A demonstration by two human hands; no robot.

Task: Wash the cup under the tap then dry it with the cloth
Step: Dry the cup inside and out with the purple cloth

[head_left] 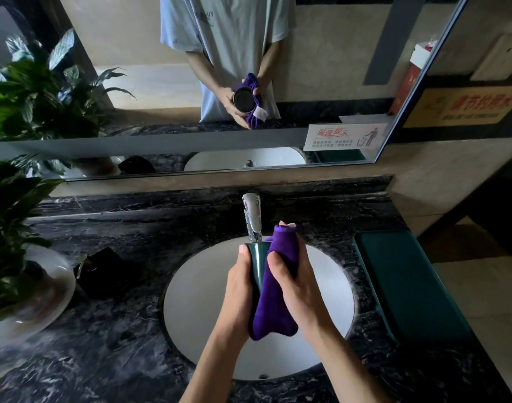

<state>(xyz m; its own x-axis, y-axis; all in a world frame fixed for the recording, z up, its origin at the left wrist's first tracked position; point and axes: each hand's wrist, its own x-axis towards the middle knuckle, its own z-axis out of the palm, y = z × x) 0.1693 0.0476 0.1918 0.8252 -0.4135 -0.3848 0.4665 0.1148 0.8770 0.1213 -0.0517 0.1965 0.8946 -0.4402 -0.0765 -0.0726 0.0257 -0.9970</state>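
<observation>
A potted plant (13,216) stands at the far left of the dark marble surface (109,330). Over the white sink (196,289), the left hand (239,289) has its fingers clamped round the dark green cup (257,264), steadying it just below the tap (252,216). The right hand (295,286) presses the purple cloth (273,298) to the cup's side, fingers curled round it, apparently drying. A green tray (406,280) lies at the right.

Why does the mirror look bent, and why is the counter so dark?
Head view: the wide-angle lens bows the mirror edges; dim light leaves the counter murky while the white sink shows pale; the plant pot at the left edge looks smeared; the hands, cup and cloth stay fairly sharp.
</observation>
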